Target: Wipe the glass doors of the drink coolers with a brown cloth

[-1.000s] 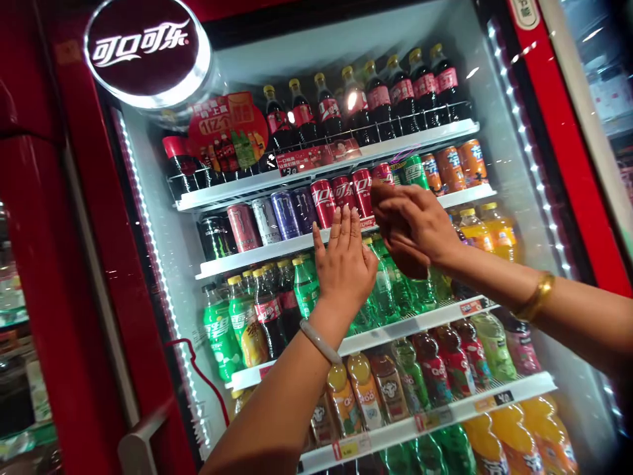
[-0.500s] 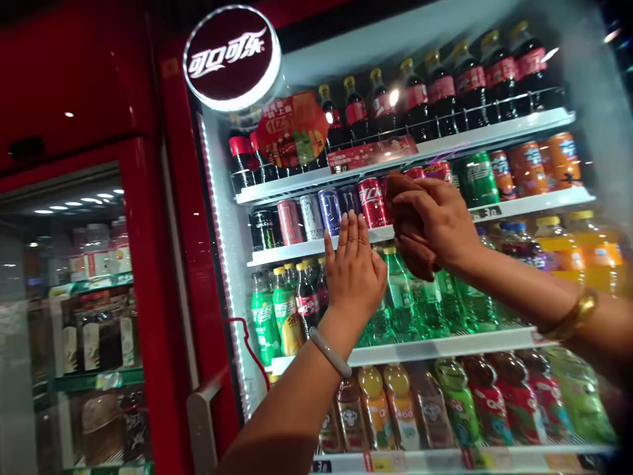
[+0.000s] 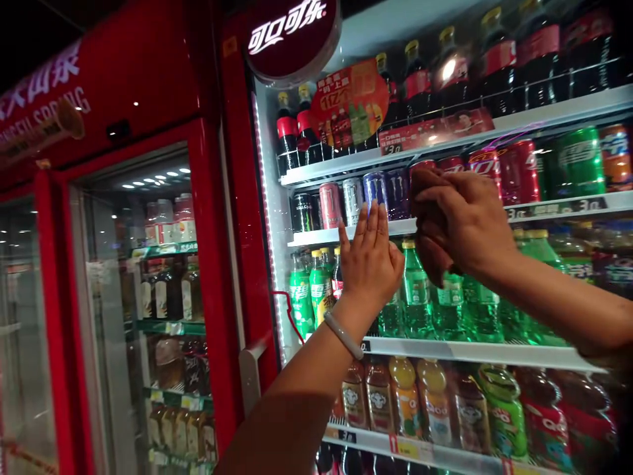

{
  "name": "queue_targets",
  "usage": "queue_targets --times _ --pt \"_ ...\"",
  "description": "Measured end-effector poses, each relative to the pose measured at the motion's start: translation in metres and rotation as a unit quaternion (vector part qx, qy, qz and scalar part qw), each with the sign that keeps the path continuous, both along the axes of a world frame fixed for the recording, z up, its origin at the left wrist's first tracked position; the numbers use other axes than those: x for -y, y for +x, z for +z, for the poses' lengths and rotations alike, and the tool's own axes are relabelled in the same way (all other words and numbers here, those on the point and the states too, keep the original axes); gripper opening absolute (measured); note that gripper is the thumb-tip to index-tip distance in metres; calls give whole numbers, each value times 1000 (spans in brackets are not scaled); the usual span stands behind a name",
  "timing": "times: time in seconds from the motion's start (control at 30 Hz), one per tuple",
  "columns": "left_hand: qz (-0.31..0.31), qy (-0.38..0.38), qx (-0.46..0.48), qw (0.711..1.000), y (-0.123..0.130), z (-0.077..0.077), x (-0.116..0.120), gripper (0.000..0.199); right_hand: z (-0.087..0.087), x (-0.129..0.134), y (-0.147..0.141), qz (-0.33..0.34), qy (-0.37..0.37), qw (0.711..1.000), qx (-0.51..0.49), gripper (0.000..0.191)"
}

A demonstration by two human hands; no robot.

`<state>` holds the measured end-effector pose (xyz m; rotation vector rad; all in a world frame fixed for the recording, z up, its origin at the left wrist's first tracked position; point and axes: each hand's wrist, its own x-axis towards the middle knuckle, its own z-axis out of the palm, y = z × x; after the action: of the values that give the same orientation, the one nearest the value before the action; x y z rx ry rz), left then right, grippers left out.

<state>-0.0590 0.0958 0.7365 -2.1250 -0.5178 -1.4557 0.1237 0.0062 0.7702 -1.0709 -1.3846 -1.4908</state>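
Observation:
My left hand [image 3: 368,267] lies flat with its fingers stretched out on the glass door of a drinks cooler, in front of the blue-purple can [image 3: 374,188]. A grey bangle [image 3: 343,335] circles that wrist. To its right, my right hand [image 3: 469,221] grips a bunched brown cloth [image 3: 431,247] at the glass. Red cans [image 3: 517,170] and green bottles [image 3: 418,284] show behind this hand and cloth. Part of the cloth is hidden by the fingers.
A door handle [image 3: 250,379] sticks out at the cooler's left side. Farther left stands another red-framed fridge [image 3: 212,264] with bottles on its shelves. A round lit sign [image 3: 294,39] sits at the top, and a red promotional sticker [image 3: 351,102] below it.
The view has turned left, bringing more of the neighbouring fridge into sight. My right hand and the cloth have shifted slightly left across the glass. My left hand remains flat against it.

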Motion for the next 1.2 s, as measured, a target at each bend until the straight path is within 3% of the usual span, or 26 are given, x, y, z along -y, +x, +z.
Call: queue_targets --times 0.07,0.13,0.2,0.27,0.37,0.5,0.57,0.63,0.73,0.8,0.87,0.93,1.0,1.1,1.2 --pt "7 -1 0 1000 -6 -1 -4 68 -7 -15 -26 12 14 1000 18 30" --pt "17 6 -2 1000 -14 -5 -10 64 -26 -20 -42 28 -17 997 64 27" --pt "26 17 -6 1000 -22 -11 -17 63 -45 -16 -42 35 -72 990 114 29" --pt "28 28 -16 999 -29 -15 -22 66 -52 -9 -31 21 -109 981 157 31" --pt "25 32 -25 999 -37 -16 -25 70 -33 -8 -21 -9 -72 986 152 27" --pt "27 23 -8 999 -43 -13 -28 69 -6 -36 -53 -4 51 999 11 27" --pt "27 25 -4 999 -48 -14 -33 68 -14 -49 -76 16 51 999 11 28" --pt "25 29 -2 999 -55 -18 -39 67 -33 -52 -88 33 12 998 57 28" --pt "17 35 -3 999 -65 -23 -47 73 -58 -36 -78 32 -68 985 152 27" --pt "16 37 -9 999 -70 -24 -48 78 -55 -24 -61 13 -88 979 182 24" --pt "12 40 -12 999 -72 -23 -49 79 -37 -21 -51 -9 -52 988 145 20" --pt "5 48 -4 999 -71 -22 -50 80 -16 -30 -56 -19 16 997 75 19" --pt "-5 59 6 998 -69 -22 -53 80 -6 -45 -75 -13 59 998 32 20" --pt "-14 64 39 997 -68 -25 -60 80 -20 -58 -102 13 28 997 77 20" --pt "-21 61 63 996 -72 -29 -68 82 -39 -48 -100 28 -47 983 177 18"
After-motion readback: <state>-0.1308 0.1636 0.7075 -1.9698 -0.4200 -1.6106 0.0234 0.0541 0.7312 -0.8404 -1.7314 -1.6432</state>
